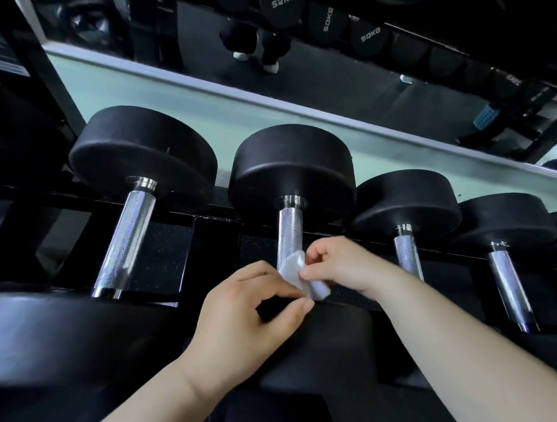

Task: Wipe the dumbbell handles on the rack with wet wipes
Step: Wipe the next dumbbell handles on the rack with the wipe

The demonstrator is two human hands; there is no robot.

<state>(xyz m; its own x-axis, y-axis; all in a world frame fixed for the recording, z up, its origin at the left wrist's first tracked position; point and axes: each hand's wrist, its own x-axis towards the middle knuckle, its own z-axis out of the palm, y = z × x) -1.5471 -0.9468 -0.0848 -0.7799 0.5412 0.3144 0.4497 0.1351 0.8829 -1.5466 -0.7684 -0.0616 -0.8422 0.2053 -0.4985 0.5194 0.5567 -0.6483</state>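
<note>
Several black dumbbells lie side by side on a black rack [205, 221], their knurled chrome handles pointing toward me. A crumpled white wet wipe [302, 276] hangs in front of the lower end of the middle dumbbell handle [289, 234]. My left hand [249, 309] pinches the wipe's lower edge between thumb and forefinger. My right hand [335, 265] pinches its upper right part. The wipe hides the lowest part of that handle. The left dumbbell handle [125, 238] and two more handles [407, 254] to the right are bare.
A wall mirror [310, 67] behind the rack reflects heavier dumbbells and a person's legs. The near dumbbell heads [70, 335] fill the foreground under my forearms. A dark upright post [30, 56] stands at the far left.
</note>
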